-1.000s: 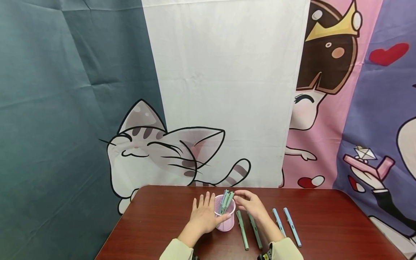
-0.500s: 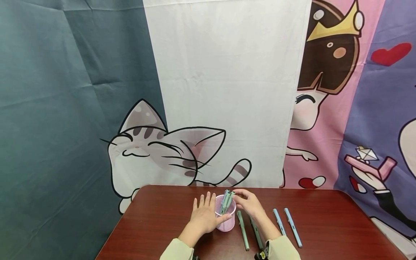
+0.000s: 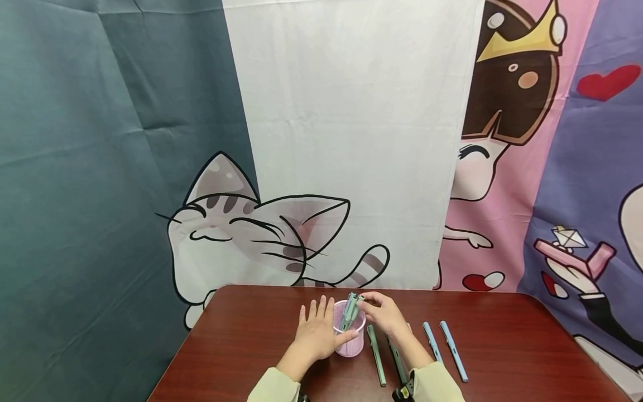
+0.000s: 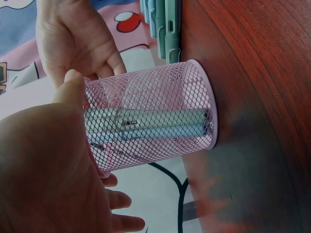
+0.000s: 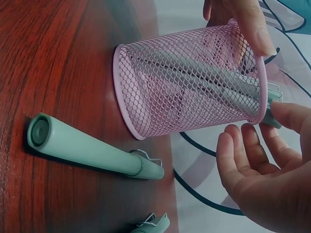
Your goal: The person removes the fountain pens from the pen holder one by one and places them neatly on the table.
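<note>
A pink mesh pen cup (image 3: 350,347) stands upright on the table, with several green and blue pens (image 3: 350,311) leaning inside. My left hand (image 3: 316,334) lies against its left side, fingers straight and spread. The left thumb (image 5: 262,41) reaches across the rim. At the cup's right side, my right hand (image 3: 385,314) pinches the top of a green pen (image 5: 273,104) between thumb and forefinger, right at the rim. Its other fingers are bent just outside the cup. Through the mesh, the lower parts of the pens (image 4: 165,124) show.
Two green pens lie right of the cup, a nearer one (image 3: 375,355) and another (image 3: 398,360) partly behind my right wrist. Farther right lie two blue pens, one (image 3: 432,341) beside the other (image 3: 454,350). The brown table (image 3: 241,335) ends at a printed curtain (image 3: 346,139).
My right hand has shifted slightly left, bringing its fingertips onto the pen at the cup's rim. The left hand and the cup keep their places.
</note>
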A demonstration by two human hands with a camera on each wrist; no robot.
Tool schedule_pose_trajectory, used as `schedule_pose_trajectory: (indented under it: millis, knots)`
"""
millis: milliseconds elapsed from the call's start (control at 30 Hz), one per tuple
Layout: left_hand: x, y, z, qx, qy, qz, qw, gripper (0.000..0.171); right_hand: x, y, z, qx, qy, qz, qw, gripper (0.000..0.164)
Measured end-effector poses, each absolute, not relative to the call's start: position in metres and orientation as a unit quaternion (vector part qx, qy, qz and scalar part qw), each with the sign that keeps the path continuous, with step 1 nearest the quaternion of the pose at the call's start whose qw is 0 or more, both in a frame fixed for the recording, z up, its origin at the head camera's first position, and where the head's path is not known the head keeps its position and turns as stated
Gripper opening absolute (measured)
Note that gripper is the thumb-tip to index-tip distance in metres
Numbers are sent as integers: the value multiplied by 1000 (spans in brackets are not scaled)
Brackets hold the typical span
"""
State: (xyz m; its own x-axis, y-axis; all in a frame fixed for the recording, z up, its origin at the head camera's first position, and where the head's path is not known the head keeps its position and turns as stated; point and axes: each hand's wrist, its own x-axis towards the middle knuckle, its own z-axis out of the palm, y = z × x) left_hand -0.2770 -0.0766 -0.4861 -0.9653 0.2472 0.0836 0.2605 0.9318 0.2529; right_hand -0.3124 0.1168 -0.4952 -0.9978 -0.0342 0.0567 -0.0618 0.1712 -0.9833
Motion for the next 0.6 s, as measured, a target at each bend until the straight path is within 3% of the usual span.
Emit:
schedule_pose_trajectory:
  millis: [600]
  knots:
    - [-277, -77, -484, -132, -982, -132, 27, 107, -309, 118, -478, 31, -767, 639, 45, 29]
